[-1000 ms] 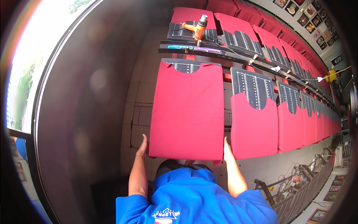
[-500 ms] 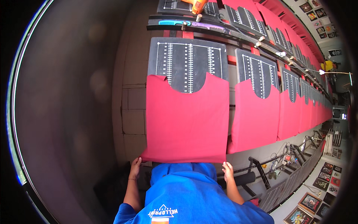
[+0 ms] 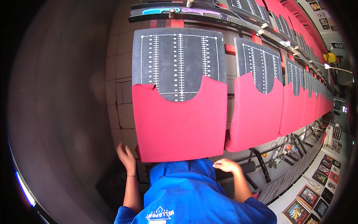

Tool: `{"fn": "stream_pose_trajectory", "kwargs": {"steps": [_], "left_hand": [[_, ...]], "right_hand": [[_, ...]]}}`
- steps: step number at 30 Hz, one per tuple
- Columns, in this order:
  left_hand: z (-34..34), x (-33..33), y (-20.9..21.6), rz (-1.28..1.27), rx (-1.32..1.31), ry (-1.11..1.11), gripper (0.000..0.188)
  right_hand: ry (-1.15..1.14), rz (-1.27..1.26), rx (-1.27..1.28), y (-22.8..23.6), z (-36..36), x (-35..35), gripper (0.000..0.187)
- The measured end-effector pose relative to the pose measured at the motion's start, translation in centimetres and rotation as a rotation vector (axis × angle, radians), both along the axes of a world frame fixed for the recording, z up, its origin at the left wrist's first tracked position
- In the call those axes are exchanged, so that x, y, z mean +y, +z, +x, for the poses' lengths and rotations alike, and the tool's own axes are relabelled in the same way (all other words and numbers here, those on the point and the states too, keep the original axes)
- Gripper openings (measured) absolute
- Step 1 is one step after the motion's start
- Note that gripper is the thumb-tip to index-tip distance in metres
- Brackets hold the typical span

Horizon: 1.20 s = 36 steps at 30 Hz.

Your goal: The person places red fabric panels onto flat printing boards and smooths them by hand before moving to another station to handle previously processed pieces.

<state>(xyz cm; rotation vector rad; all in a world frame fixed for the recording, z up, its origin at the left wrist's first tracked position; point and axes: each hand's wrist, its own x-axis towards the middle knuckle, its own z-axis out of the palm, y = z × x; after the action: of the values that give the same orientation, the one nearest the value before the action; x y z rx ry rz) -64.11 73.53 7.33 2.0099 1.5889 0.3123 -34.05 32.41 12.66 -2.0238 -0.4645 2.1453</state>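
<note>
The red cloth (image 3: pixel 181 128) looks to me like a matt, finely woven fabric, smooth over most of its face. The black board (image 3: pixel 167 61) under it has a flat, dull finish, faintly scuffed, with white lines on it. That blue shirt (image 3: pixel 186 192) is soft, matt cloth, creased in places. The teal cutter (image 3: pixel 156 11) looks like smooth plastic, the red bar (image 3: pixel 230 49) like painted metal, and the floor tiles (image 3: pixel 125 102) look smooth.
</note>
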Motion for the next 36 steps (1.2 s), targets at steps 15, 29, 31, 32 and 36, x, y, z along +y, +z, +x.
{"fn": "stream_pose_trajectory", "kwargs": {"steps": [15,29,31,32,36], "left_hand": [[26.4,13.8,4.2,0.27,-0.234,-0.774,0.007],[30.3,18.1,5.3,0.327,-0.038,-0.983,0.021],[30.5,18.3,5.0,0.334,-0.021,-0.978,0.022],[30.7,18.3,4.9,0.338,-0.012,-0.974,0.022],[30.9,18.3,5.1,0.33,-0.011,-0.963,0.024]], "right_hand": [[-0.091,0.967,-1.239,-0.3,20.8,26.1,0.008],[-0.055,0.956,-1.318,-1.8,24.0,27.3,0.011],[-0.052,0.949,-1.321,-1.8,24.1,27.4,0.011],[-0.049,0.949,-1.324,-1.8,24.2,27.5,0.011],[-0.045,0.946,-1.356,-1.8,24.2,27.8,0.009]]}}
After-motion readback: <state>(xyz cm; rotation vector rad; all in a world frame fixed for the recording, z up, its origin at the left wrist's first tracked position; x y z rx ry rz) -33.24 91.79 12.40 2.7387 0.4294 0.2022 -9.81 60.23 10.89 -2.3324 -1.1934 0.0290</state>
